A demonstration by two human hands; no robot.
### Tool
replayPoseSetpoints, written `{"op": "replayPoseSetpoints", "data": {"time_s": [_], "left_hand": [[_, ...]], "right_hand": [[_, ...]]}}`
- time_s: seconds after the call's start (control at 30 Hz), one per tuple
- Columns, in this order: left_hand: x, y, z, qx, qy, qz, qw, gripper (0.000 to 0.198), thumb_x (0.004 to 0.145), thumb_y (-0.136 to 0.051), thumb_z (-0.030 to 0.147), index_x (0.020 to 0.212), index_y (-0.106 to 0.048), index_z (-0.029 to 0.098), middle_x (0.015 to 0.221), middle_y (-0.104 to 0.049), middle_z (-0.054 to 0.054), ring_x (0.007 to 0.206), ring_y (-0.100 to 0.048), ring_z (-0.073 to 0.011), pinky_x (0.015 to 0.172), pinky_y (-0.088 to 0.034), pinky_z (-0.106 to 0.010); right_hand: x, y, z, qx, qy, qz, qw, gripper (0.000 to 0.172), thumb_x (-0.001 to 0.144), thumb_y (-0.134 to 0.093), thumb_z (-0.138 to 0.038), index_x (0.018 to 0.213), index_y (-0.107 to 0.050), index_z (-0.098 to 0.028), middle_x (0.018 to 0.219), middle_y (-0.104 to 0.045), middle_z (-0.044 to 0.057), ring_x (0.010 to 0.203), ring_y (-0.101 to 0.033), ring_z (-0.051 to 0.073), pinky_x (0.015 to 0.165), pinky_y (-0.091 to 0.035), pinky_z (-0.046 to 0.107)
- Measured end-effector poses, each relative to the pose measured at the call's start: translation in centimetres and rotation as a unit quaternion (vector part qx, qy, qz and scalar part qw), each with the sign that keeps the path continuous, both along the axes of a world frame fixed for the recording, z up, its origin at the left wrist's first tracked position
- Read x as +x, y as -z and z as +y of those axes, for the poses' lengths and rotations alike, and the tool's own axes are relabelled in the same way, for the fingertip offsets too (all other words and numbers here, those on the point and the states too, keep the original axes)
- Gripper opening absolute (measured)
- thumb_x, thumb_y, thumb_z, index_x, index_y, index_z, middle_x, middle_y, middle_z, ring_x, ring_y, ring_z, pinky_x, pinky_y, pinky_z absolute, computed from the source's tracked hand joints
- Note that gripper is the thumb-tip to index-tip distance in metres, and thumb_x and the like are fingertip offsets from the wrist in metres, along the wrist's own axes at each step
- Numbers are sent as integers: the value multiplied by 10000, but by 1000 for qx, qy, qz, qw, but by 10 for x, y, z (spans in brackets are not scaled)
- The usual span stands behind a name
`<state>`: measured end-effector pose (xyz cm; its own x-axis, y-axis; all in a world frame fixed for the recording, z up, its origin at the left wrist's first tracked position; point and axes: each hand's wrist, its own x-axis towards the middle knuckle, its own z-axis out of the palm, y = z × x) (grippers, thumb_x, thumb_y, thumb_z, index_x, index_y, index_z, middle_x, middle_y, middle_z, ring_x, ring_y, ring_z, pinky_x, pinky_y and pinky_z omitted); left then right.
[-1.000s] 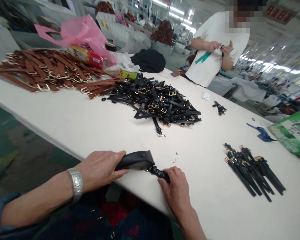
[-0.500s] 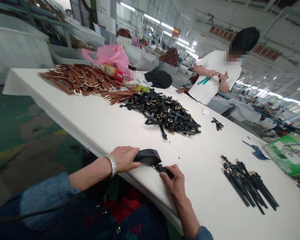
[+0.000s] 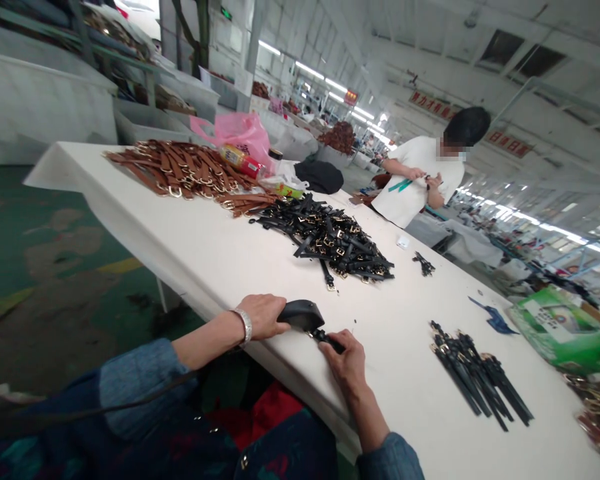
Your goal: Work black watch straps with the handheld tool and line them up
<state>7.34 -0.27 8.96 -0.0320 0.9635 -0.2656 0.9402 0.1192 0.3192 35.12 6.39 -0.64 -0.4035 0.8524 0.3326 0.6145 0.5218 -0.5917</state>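
My left hand [image 3: 263, 317], with a silver bracelet at the wrist, is closed around a black curved hand-held tool [image 3: 303, 313]; its exact kind I cannot make out. The tool's front end meets a short black buckled strap [image 3: 321, 335] near the table's front edge. Fingers and thumb of my right hand [image 3: 347, 357] pinch this strap, covering much of it. Beyond my hands lies a heap of black buckle straps [image 3: 337, 237] with gold-coloured buckles. To the right, several black straps [image 3: 477, 373] lie side by side.
Brown buckle straps [image 3: 175, 167], a pink plastic bag [image 3: 245, 133] and a dark cloth item [image 3: 320, 175] cover the far left of the white table [image 3: 145, 220]. A green package [image 3: 563, 327] stands at the right. Across the table, a person in a white shirt [image 3: 410, 187] handles small pieces.
The camera view has shifted slightly. Both hands keep the same hold, with the tool still at the strap. No object on the table has visibly moved.
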Motion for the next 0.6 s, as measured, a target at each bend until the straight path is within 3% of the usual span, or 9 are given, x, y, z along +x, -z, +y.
{"op": "replayPoseSetpoints", "data": {"time_s": [0.43, 0.6], "left_hand": [[-11, 22, -20, -5, -31, -30, 999, 432, 1036, -699, 490, 1347, -690, 190, 1220, -810, -102, 1091, -765, -273, 1019, -614, -498], [-29, 31, -28, -10, -37, -92, 995, 365, 885, -673, 518, 1119, -708, 240, 1052, -848, -81, 981, -786, -293, 880, -554, -382]], "right_hand": [[-1, 9, 2, -18, 12, -32, 999, 119, 871, -789, -275, 931, -890, -253, 888, -786, 33, 831, -777, 226, 770, -559, 295], [-4, 7, -8, -36, 18, -28, 999, 92, 887, -792, -245, 941, -866, -249, 921, -788, 36, 872, -781, 231, 812, -561, 302]]}}
